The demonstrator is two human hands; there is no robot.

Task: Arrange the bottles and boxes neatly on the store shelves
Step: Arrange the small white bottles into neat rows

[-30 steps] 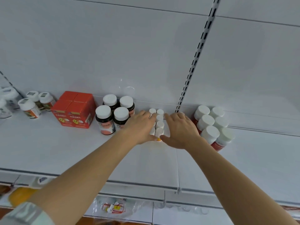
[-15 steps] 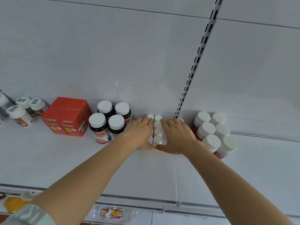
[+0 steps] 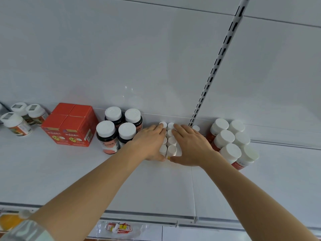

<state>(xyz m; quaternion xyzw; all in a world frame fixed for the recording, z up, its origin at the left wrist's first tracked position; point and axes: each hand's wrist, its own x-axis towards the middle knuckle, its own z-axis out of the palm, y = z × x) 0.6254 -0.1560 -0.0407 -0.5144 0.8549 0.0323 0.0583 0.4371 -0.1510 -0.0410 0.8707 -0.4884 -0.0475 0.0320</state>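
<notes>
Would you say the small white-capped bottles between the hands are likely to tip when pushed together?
Probably: the small bottles look narrow and tall, so a high push may topple them. Packed in rows, they likely brace each other. Left hand and right hand flank them.

Red boxes point(image 3: 69, 125); dark bottles point(image 3: 107, 138) (white caps).

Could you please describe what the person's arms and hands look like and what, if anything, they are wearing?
Both forearms are bare, and the left hand and right hand wear no gloves, rings or watch that can be seen. At the lower left edge, a short sleeve with a pale green and white mottled pattern covers the left upper arm. No right sleeve is in view.
</notes>
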